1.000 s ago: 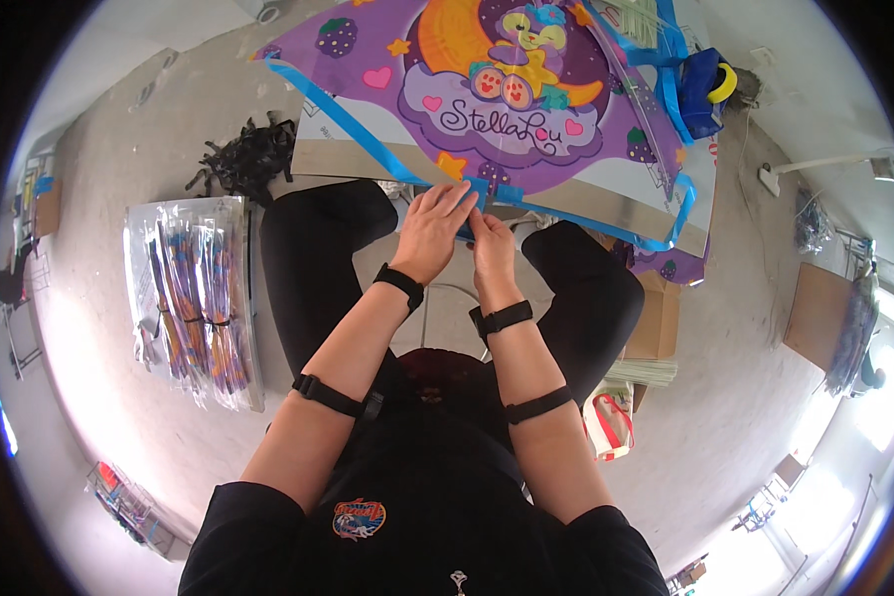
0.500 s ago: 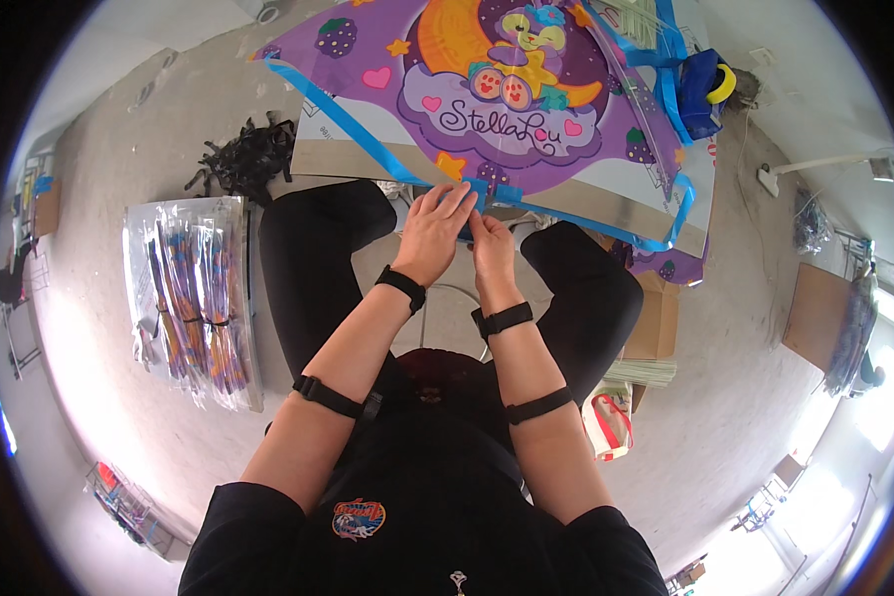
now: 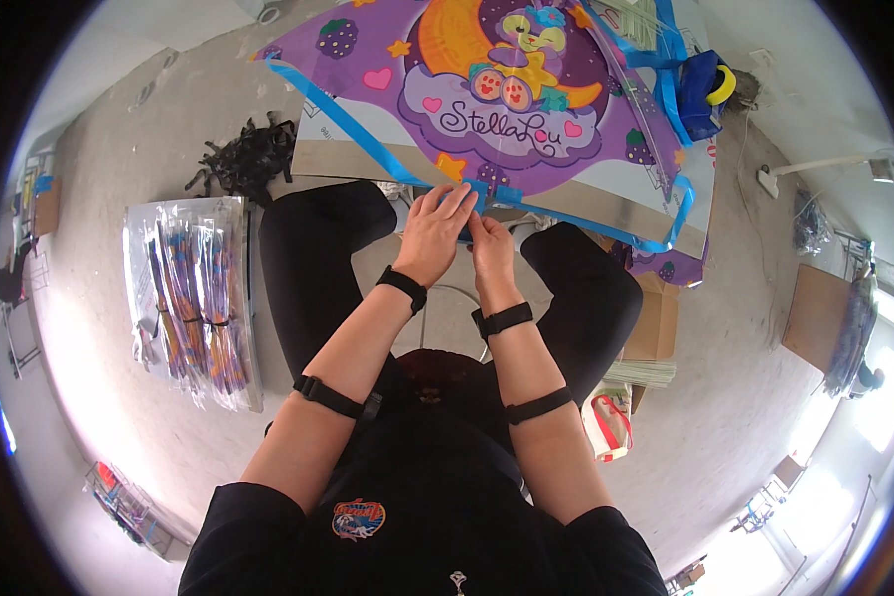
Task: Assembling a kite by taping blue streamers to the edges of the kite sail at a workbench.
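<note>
A purple kite (image 3: 387,94), printed with a cartoon animal on an orange moon and edged in blue ribbon (image 3: 353,129), lies over a board across the work surface in front of me. At the kite's near edge, between my knees, both hands meet at the blue edging. My left hand (image 3: 435,230) is closed over it, its fingers bent on top. Close beside it, my right hand (image 3: 491,248) pinches the same blue band with thumb and fingers. What lies under the fingertips is mostly hidden.
Bagged colourful bundles (image 3: 197,298) lie on a board to the left, below a heap of black straps (image 3: 248,159). A blue holder with a yellow ring (image 3: 722,84) sits at the far right. A cardboard box (image 3: 656,318) and pale sticks (image 3: 641,372) stand by my right knee.
</note>
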`<action>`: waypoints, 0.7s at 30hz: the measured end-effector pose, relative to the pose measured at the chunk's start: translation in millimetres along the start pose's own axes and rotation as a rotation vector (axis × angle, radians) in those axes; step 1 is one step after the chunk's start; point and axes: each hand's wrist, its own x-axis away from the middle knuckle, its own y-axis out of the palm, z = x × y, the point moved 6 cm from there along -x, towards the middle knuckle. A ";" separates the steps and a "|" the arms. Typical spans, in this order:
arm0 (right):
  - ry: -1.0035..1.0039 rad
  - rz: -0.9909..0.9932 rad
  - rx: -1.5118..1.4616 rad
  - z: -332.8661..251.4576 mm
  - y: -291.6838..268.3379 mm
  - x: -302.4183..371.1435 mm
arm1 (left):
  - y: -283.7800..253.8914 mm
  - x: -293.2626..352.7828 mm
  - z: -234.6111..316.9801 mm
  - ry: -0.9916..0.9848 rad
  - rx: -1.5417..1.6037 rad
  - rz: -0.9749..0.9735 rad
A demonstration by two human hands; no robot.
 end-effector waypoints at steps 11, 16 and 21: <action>-0.034 -0.015 0.121 2.6 -4.5 -4.3 | 1.0 -0.8 1.6 -0.031 0.002 0.005; -0.024 -0.004 0.110 2.2 -4.6 -4.8 | -1.1 -1.9 2.9 -0.017 -0.042 0.016; -0.038 -0.023 0.144 2.5 -0.6 -5.9 | -2.2 -2.3 0.8 -0.012 -0.041 0.002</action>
